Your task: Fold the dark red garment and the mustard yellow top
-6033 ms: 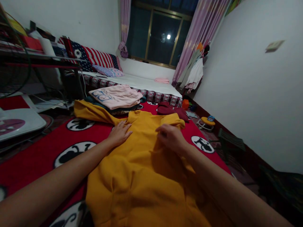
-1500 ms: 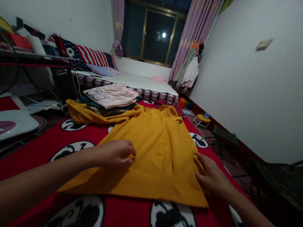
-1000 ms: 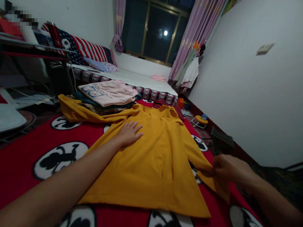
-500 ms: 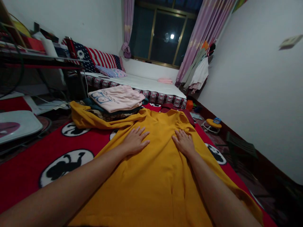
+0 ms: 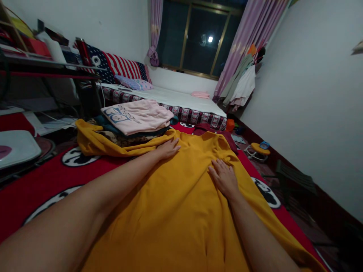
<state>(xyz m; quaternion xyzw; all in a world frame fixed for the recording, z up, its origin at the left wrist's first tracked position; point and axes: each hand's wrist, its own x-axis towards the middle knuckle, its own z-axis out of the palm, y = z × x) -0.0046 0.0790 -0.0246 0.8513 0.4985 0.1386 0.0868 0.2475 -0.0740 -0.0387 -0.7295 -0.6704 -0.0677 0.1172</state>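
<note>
A mustard-yellow long-sleeved top lies spread out before me, its neckline at the far end. One sleeve stretches left, past the front of a pile of folded clothes topped by a pale pink printed garment. My left hand rests flat near the left shoulder of the top, fingers extended, gripping nothing. Over on the right side of the chest, my right hand lies on the fabric with its fingers stretched out. Folds run down the cloth below that hand.
Beneath the top is a red blanket with black-and-white round prints. Dark red cloth lies beyond the collar. A bed stands at the back, a cluttered desk at left, and a yellow stool at right.
My left hand has slid forward across the top toward its left shoulder. The right hand stays on the chest area, nearly in place. The view has shifted slightly.
</note>
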